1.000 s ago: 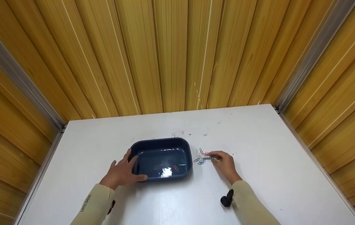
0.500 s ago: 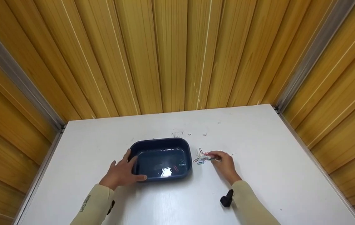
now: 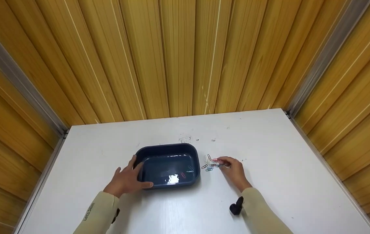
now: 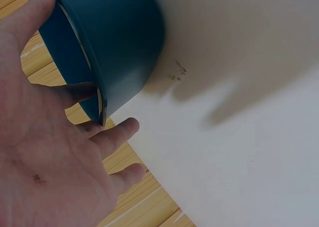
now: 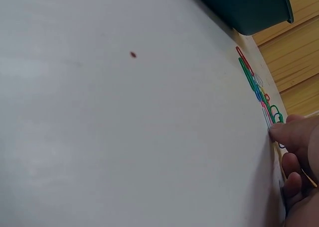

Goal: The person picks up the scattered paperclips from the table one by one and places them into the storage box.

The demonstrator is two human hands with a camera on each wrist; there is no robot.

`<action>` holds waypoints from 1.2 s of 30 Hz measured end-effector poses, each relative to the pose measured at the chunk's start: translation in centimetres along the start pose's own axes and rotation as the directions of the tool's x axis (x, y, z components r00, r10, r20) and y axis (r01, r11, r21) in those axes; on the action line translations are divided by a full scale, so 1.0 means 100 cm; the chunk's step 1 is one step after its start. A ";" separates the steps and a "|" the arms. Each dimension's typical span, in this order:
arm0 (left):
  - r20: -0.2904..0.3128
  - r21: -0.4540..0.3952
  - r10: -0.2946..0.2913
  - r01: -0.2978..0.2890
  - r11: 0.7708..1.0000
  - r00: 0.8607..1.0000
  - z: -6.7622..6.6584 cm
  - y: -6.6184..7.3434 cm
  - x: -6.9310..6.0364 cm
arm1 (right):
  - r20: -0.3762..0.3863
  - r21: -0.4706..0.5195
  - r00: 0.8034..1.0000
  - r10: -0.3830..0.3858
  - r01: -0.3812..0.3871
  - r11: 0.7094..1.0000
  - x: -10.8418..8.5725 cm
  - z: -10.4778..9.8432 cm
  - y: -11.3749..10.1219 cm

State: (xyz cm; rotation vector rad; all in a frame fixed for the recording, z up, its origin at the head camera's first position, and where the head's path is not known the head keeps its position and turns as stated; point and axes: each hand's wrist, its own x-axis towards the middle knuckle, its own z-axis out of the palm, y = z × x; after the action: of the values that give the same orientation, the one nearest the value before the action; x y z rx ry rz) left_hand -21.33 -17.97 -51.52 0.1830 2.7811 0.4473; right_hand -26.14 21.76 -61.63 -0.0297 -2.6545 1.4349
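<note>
A dark blue rectangular tub (image 3: pixel 168 165) stands on the white table, with a red paper clip (image 3: pixel 183 175) and a bluish paper clip (image 3: pixel 190 169) inside. My left hand (image 3: pixel 127 179) rests on its left end, fingers spread and mostly straight. The thumb lies at the near rim, and in the left wrist view one finger reaches inside the rim (image 4: pixel 89 62). Right of the tub lies a small pile of coloured paper clips (image 3: pixel 209 165). At its right side my right hand (image 3: pixel 235 170) pinches a paper clip between thumb and forefinger; the fingers partly hide it.
The white table (image 3: pixel 253 136) ends at ridged wood-look walls (image 3: pixel 178 58) at the back and sides. Dark marks (image 3: pixel 185 139) spot the tabletop behind the tub. A black wrist camera (image 3: pixel 236 208) sits at the right sleeve.
The right fingers have shifted slightly on the clips at the pile's right side, and the clips near the fingertips lie a little differently. The left hand and tub have not moved.
</note>
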 end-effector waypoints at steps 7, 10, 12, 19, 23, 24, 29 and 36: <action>0.001 -0.011 0.001 -0.001 1.000 1.000 0.000 0.000 -0.001 | -0.006 0.013 1.000 0.004 -0.003 1.000 0.000 -0.002 -0.002; 0.004 -0.012 0.000 0.000 1.000 1.000 -0.001 0.000 -0.001 | -0.005 0.021 1.000 0.011 -0.011 1.000 0.000 -0.002 -0.003; 0.006 -0.013 -0.001 0.001 1.000 1.000 -0.001 0.000 -0.001 | 0.000 0.032 1.000 0.019 -0.019 0.999 0.000 -0.003 -0.004; -0.001 -0.008 0.010 -0.010 1.000 1.000 0.000 -0.001 0.000 | 0.006 0.045 1.000 0.003 -0.004 0.999 -0.001 -0.005 -0.008; -0.002 -0.008 0.015 -0.015 1.000 1.000 -0.001 -0.002 0.000 | 0.014 0.041 1.000 -0.008 0.007 0.999 -0.002 -0.007 -0.014; -0.001 -0.008 0.015 -0.015 1.000 1.000 -0.001 -0.002 0.000 | 0.016 0.037 1.000 -0.009 0.008 0.999 -0.002 -0.008 -0.015; -0.002 -0.006 0.018 -0.018 1.000 1.000 -0.001 -0.001 0.000 | 0.018 0.057 1.000 -0.022 0.021 0.998 -0.002 -0.009 -0.021; 0.002 -0.002 0.017 -0.017 1.000 1.000 -0.001 -0.001 0.000 | 0.012 0.058 0.999 -0.030 0.030 0.998 -0.001 -0.009 -0.027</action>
State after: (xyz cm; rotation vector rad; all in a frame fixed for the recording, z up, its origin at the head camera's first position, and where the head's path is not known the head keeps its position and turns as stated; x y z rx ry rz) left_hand -21.33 -18.07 -51.40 0.2067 2.7791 0.4534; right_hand -25.87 21.08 -58.91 0.0248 -2.6102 1.5069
